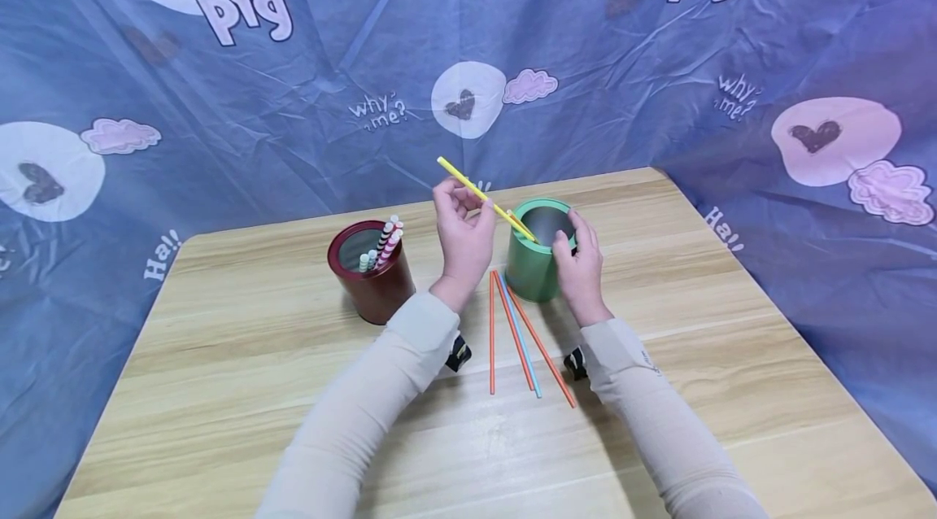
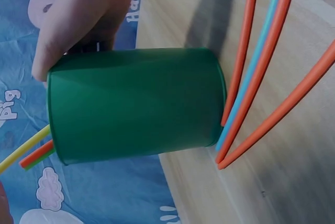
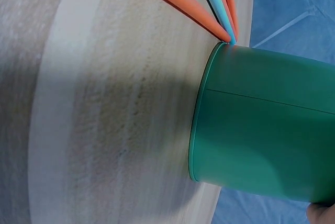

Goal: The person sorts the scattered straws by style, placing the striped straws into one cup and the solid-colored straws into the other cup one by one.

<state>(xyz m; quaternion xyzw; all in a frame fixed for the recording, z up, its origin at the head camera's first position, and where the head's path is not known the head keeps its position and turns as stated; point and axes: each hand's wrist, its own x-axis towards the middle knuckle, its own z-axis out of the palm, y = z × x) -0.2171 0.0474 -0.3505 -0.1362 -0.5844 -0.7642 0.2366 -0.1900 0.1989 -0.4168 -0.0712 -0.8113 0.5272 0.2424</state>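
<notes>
My left hand point(image 1: 466, 238) pinches a thin yellow stick point(image 1: 468, 181) above the green can point(image 1: 533, 271). The stick slants down to the right, its lower end inside the can's rim. My right hand point(image 1: 583, 265) grips the can at its right side, thumb and fingers at the rim; in the left wrist view that same right hand point(image 2: 86, 12) shows at the top of the can. An orange stick point(image 2: 36, 154) and a green stick point(image 2: 41, 159) poke out of the can's mouth beside the yellow one. The can stands upright on the table.
Several orange sticks point(image 1: 492, 340) and a blue stick point(image 1: 521, 338) lie fanned out in front of the green can. To the left stands a dark red can point(image 1: 376, 291) holding several striped sticks point(image 1: 389, 246). A printed blue cloth point(image 1: 307, 120) hangs behind the wooden table point(image 1: 220, 389).
</notes>
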